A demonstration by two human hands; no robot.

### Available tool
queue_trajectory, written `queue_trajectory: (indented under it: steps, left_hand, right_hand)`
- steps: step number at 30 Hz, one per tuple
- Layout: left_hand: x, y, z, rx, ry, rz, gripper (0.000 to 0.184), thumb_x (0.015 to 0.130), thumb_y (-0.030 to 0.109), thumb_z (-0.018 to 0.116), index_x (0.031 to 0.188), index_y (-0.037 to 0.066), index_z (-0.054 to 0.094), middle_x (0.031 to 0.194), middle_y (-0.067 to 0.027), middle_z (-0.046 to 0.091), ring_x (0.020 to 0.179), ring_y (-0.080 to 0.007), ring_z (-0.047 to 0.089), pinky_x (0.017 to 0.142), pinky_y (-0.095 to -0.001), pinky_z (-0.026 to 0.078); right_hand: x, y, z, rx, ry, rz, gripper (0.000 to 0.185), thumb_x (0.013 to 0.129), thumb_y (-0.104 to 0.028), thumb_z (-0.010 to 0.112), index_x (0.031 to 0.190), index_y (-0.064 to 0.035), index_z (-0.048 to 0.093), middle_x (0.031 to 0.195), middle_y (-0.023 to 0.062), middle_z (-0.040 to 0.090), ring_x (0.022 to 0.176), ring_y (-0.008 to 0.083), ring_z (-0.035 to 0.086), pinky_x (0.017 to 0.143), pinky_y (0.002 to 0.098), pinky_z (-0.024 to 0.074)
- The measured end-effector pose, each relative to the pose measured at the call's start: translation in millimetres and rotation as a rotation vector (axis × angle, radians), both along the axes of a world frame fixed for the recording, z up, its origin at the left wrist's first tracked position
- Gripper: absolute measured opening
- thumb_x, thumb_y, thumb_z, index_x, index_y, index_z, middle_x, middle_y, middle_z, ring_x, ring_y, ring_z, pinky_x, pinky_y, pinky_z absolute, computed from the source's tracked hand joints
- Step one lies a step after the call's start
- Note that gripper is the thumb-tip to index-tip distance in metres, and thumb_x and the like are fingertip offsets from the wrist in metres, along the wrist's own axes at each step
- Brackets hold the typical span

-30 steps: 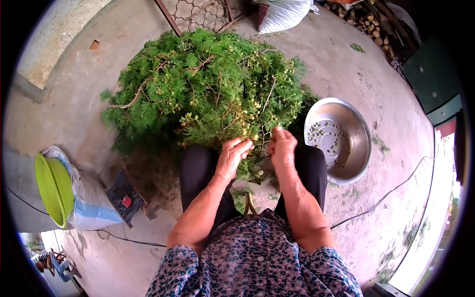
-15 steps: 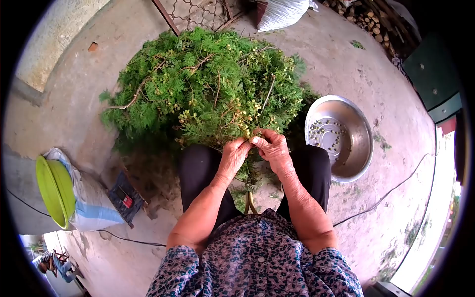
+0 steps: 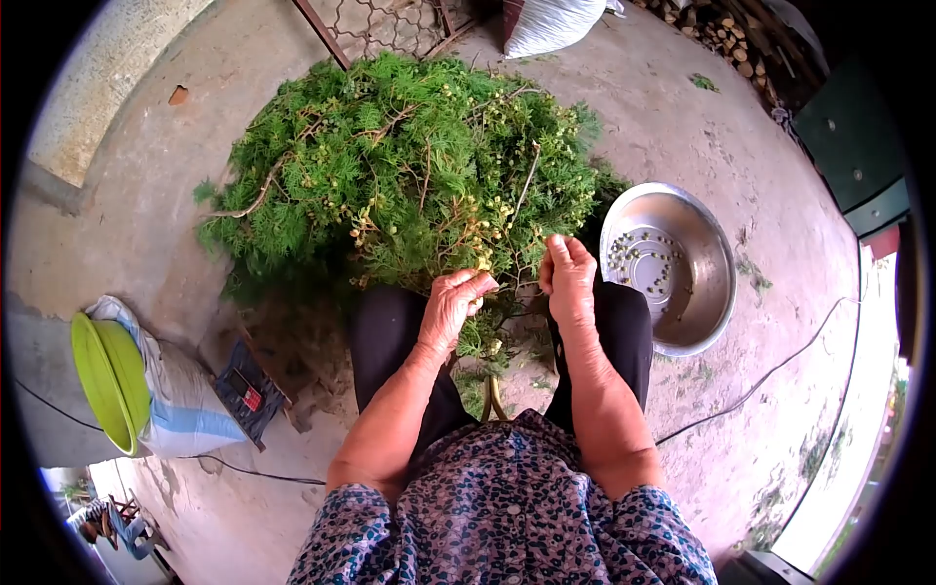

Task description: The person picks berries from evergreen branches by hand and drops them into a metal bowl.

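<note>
A large heap of cut green conifer branches [image 3: 331, 166], dotted with small yellow-green cones, lies in front of my knees. At its near edge my left hand [image 3: 454, 307] is closed around a sprig with a few of these cones. My right hand [image 3: 569, 275] is apart from it, fingers pinched together, between the heap and a steel basin [image 3: 715, 297]. Whatever the pinch holds is hidden. Scattered small green cones [image 3: 647, 259] lie on the basin's floor. Bare stems [image 3: 492, 398] stick out toward me between my legs.
A lime-green tub [image 3: 112, 375] leans against a white sack [image 3: 190, 409] at left. Firewood [image 3: 731, 44] is stacked at the far right, near a dark green cabinet [image 3: 848, 146]. A black cable [image 3: 751, 395] crosses the floor. Another white sack [image 3: 551, 24] stands at the back.
My right hand has come away from my left and moved right, toward the basin. The left hand has shifted slightly left and keeps hold of the sprig.
</note>
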State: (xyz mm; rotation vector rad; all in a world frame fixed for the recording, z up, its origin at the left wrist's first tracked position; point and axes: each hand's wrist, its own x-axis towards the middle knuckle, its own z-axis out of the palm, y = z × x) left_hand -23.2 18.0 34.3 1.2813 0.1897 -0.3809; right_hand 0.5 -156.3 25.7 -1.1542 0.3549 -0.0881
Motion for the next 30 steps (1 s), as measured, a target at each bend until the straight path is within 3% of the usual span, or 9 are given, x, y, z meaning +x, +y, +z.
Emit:
queue_trajectory:
  steps: [6,10,13,16,18,20,25,27,30]
  left_hand:
    - [-1,-2,5,0.106,-0.016,-0.069,0.027,0.084,0.025,0.059,0.082,-0.001,0.064,0.075,-0.0042,0.062,0.057,-0.0052,0.043,0.049,-0.0197,0.032]
    - [-2,0,-8,0.223,-0.133,-0.224,0.025,0.084,0.025,0.058,0.084,0.002,0.066,0.072,-0.0017,0.061,0.055,-0.0055,0.043,0.049,-0.0209,0.033]
    - [-5,-3,-3,0.336,-0.296,-0.246,0.024,0.086,0.024,0.055,0.084,0.002,0.067,0.068,-0.0003,0.058,0.054,-0.0062,0.042,0.049,-0.0215,0.033]
    - [-2,-3,-2,0.348,-0.279,-0.214,0.024,0.086,0.024,0.055,0.08,0.002,0.065,0.062,0.0008,0.053,0.054,-0.0064,0.041,0.05,-0.0219,0.033]
    - [-1,-1,-1,0.308,-0.14,-0.203,0.025,0.086,0.024,0.055,0.076,0.003,0.063,0.06,0.0014,0.05,0.054,-0.0064,0.04,0.05,-0.0221,0.033]
    - [-2,-3,2,0.361,-0.198,-0.245,0.026,0.085,0.024,0.056,0.069,0.004,0.057,0.058,0.0024,0.045,0.054,-0.0063,0.04,0.05,-0.0227,0.034]
    - [1,0,-6,0.366,-0.213,-0.231,0.023,0.085,0.019,0.056,0.069,0.003,0.055,0.058,0.0006,0.046,0.053,-0.008,0.041,0.049,-0.024,0.035]
    - [1,-1,-10,0.653,-0.715,-0.251,0.014,0.084,0.011,0.055,0.075,0.001,0.058,0.058,-0.0034,0.047,0.053,-0.0106,0.043,0.05,-0.0259,0.037]
    - [2,1,-17,0.791,-0.96,-0.244,0.009,0.083,0.005,0.053,0.082,0.001,0.061,0.061,-0.0067,0.048,0.054,-0.0123,0.046,0.053,-0.027,0.04]
  right_hand:
    - [-7,7,22,0.192,-0.03,0.311,0.013,0.088,-0.018,0.058,0.089,-0.0053,0.061,0.066,0.0001,0.056,0.047,0.0037,0.043,0.039,0.0189,0.032]
    - [-9,16,17,-0.598,-0.289,0.54,0.032,0.079,-0.023,0.067,0.105,-0.0041,0.062,0.076,0.0015,0.062,0.063,0.0102,0.054,0.06,0.0266,0.0471]
    - [-8,16,13,-0.722,-0.347,0.538,0.03,0.079,-0.023,0.067,0.101,-0.0038,0.063,0.075,0.0035,0.062,0.061,0.0093,0.053,0.058,0.0244,0.0464]
    - [-13,16,15,-0.267,-0.029,0.532,0.024,0.081,-0.025,0.065,0.091,-0.0034,0.063,0.067,0.0037,0.058,0.053,0.0096,0.05,0.048,0.0235,0.0418]
    - [-13,11,13,0.387,0.179,0.429,0.021,0.084,-0.025,0.062,0.082,-0.0048,0.059,0.058,-0.0003,0.048,0.045,0.0085,0.042,0.038,0.0225,0.0314]
    - [-10,14,11,0.443,0.205,0.365,0.021,0.086,-0.025,0.059,0.08,-0.0058,0.055,0.056,-0.0029,0.04,0.041,0.0073,0.036,0.035,0.0225,0.0237]
    - [-11,13,16,0.076,0.137,0.526,0.019,0.088,-0.021,0.058,0.094,-0.003,0.058,0.059,-0.0021,0.044,0.043,0.0051,0.035,0.037,0.0197,0.0244]
    - [-11,12,14,-0.084,0.129,0.621,0.021,0.088,-0.019,0.058,0.098,-0.0011,0.06,0.057,-0.0015,0.046,0.043,0.0041,0.036,0.037,0.021,0.0258]
    - [-11,16,17,-0.425,-0.02,0.638,0.021,0.088,-0.017,0.057,0.099,-0.0001,0.057,0.051,-0.0033,0.042,0.041,0.0043,0.035,0.037,0.0226,0.0258]
